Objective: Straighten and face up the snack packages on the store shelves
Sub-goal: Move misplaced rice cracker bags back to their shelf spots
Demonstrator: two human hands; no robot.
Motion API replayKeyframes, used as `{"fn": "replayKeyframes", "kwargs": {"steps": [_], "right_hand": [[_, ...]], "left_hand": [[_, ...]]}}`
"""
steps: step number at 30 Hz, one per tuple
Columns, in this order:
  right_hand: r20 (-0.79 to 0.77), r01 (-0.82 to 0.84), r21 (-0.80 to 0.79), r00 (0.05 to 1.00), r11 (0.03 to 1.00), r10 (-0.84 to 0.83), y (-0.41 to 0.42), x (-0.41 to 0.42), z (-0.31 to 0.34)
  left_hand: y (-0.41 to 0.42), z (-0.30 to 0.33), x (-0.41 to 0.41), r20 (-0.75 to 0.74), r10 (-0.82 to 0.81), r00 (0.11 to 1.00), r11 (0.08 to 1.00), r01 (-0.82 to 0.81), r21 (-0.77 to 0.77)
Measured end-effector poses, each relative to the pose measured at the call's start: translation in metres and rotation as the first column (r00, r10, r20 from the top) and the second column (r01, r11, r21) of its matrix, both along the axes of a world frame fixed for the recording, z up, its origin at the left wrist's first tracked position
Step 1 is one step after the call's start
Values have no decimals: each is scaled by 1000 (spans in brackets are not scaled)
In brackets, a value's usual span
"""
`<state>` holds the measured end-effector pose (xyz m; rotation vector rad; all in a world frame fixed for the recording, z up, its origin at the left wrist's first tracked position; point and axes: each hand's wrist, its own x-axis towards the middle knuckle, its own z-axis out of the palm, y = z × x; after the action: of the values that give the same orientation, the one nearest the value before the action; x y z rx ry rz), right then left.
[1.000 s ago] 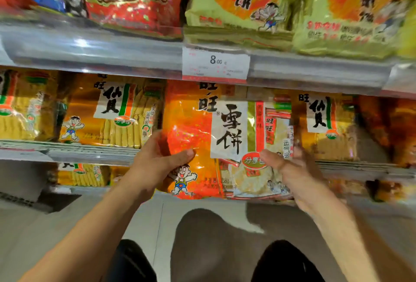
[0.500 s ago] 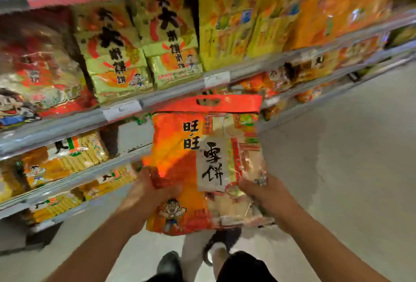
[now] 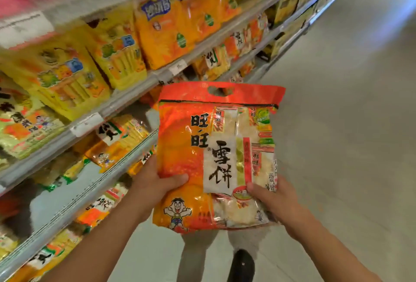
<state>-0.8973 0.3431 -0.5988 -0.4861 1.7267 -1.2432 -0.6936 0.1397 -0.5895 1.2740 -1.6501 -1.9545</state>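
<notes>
Head cam: big orange snack bag (image 3: 216,158) is out in the aisle, off the shelves (image 3: 117,106), held upright with its long axis vertical, handle end up and front facing the camera. Left hand (image 3: 155,182) grips its lower left edge, thumb across the front; right hand (image 3: 270,196) grips the lower right. The shelves sit to the left of the bag, so I'd guess the left hand leads it back in.

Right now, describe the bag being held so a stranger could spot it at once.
Right of the shelves, out over the aisle floor, the left hand and right hand hold one orange bag upright. Unlike shelved packs, it has a red handle strip on top.
</notes>
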Motion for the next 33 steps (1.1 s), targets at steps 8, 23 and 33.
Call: {"fn": "replayKeyframes", "kwargs": {"steps": [8, 23, 33], "right_hand": [[-75, 160, -12, 984, 987, -161, 39, -148, 12], [-168, 100, 65, 982, 993, -88, -103, -369, 7], [-79, -34, 82, 996, 996, 41, -182, -524, 7]], "left_hand": [[21, 12, -177, -57, -64, 996, 997, 61, -56], [-92, -17, -379, -111, 42, 993, 998, -35, 61], [-151, -12, -509, -101, 117, 988, 990, -109, 88]]}}
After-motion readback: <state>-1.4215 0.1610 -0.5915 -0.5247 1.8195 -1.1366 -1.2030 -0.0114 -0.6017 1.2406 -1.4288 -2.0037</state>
